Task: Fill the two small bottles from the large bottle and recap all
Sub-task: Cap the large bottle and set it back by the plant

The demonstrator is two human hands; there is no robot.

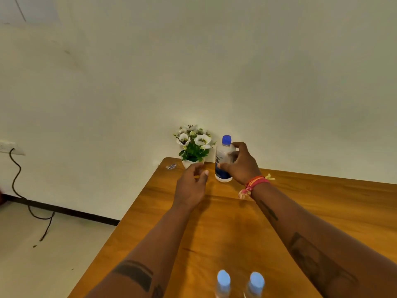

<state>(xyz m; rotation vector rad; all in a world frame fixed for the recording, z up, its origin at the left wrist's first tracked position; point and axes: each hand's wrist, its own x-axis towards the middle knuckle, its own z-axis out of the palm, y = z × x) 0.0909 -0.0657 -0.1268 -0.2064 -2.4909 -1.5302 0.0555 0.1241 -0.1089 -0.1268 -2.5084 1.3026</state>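
**A:** So what's the big bottle look like here?

**B:** Clear plastic, blue cap still on, with a label that's white up top and dark blue lower down. It's standing upright on the wooden table, way at the far edge near the wall, just to the right of a little white pot of white flowers. Can't really tell how full it is from this angle.

**A:** And the small ones?

**B:** Two small bottles, one on the left and one on the right, right at the bottom of the view, close to the person. Side by side with a small gap, both clear with light blue caps on. Only the tops show and they're kinda blurry.

**A:** Who's got hold of what?

**B:** The right hand is wrapped around the big bottle's middle from the right side, thumb across the front over the label, fingers curling round the back. Closed on it pretty snugly. There's a pink and orange thread band on that wrist.

**A:** Left hand?

**B:** The left hand is just beside the bottle on its left, fingers loosely curled and spread apart, holding nothing. It's near the flower pot, hovering over the table, not touching the bottle as far as anyone could tell.
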